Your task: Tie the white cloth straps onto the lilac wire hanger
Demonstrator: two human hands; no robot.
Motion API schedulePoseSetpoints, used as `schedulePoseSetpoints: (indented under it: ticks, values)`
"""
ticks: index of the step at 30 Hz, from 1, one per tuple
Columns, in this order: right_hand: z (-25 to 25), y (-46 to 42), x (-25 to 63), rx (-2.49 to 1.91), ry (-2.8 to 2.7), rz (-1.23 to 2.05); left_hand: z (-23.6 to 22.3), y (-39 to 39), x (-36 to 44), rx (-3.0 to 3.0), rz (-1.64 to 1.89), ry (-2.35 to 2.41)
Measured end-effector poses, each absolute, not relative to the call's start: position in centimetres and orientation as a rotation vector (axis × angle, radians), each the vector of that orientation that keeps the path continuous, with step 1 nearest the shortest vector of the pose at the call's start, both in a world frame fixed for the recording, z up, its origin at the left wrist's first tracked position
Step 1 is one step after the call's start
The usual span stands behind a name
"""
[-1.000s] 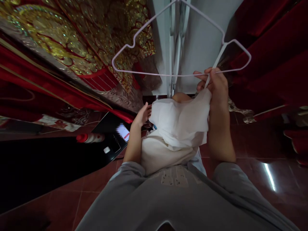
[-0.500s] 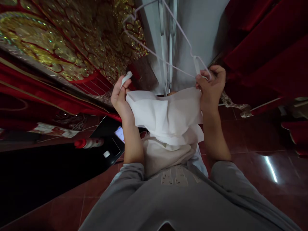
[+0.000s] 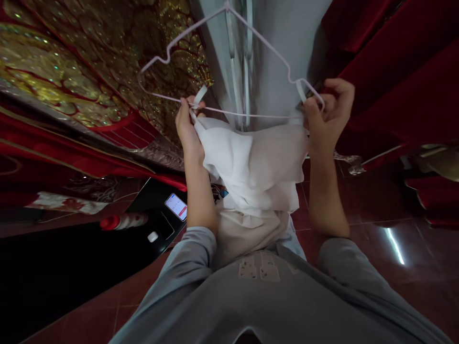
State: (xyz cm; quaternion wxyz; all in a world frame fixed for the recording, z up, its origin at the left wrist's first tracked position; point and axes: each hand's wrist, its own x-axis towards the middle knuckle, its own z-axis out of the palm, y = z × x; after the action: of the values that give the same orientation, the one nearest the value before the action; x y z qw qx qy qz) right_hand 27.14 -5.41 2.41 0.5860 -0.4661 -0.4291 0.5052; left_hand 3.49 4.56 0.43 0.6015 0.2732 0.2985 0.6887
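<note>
A thin pale pink hanger (image 3: 222, 112) hangs in front of me, its lower bar running across between my hands. Below it droops a white sheer garment (image 3: 247, 157) with narrow straps. My left hand (image 3: 190, 126) is closed in a pinch on the left strap (image 3: 201, 94), by the lower bar; whether the strap goes around the bar I cannot tell. Around the hanger's right end loops the right strap (image 3: 301, 91). My right hand (image 3: 328, 117) grips this strap close to the hanger's end, thumb against it and the upper fingers loosely curled.
Gold-sequinned red garments (image 3: 118, 62) hang at left, dark red cloth (image 3: 398, 71) at right. A grey cabinet (image 3: 287, 28) with long handles stands ahead. On the black table (image 3: 71, 267) lie a lit phone (image 3: 176, 206), a red-capped bottle (image 3: 124, 221) and a small white case (image 3: 152, 237).
The hanger has shifted left and levelled, so its left end now passes over my left hand. My left hand has brought its strap up to the lower bar; my right hand moved slightly right.
</note>
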Motion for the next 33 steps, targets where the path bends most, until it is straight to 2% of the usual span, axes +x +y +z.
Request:
schedulePoseSetpoints:
  ticks: [7,14,23,25,33]
  values:
    - [1.3,-6.8,26.7,-1.144,-0.947,0.469,0.5,0.3,4.4,0.770,1.856,0.672]
    - [0.4,-5.2,28.3,-1.194,-1.095,0.190,0.6,-1.9,5.1,0.827,1.886,0.764]
    - [4.3,-5.5,28.5,-1.327,-1.175,-0.311,0.9,-3.5,6.1,0.829,1.853,0.752]
    - [5.2,-5.0,29.0,-1.318,-1.212,-0.325,0.9,-3.4,5.9,0.842,1.882,0.730]
    - [5.1,-0.6,33.6,-0.840,-1.016,0.056,0.5,-3.4,5.3,0.842,1.823,0.602]
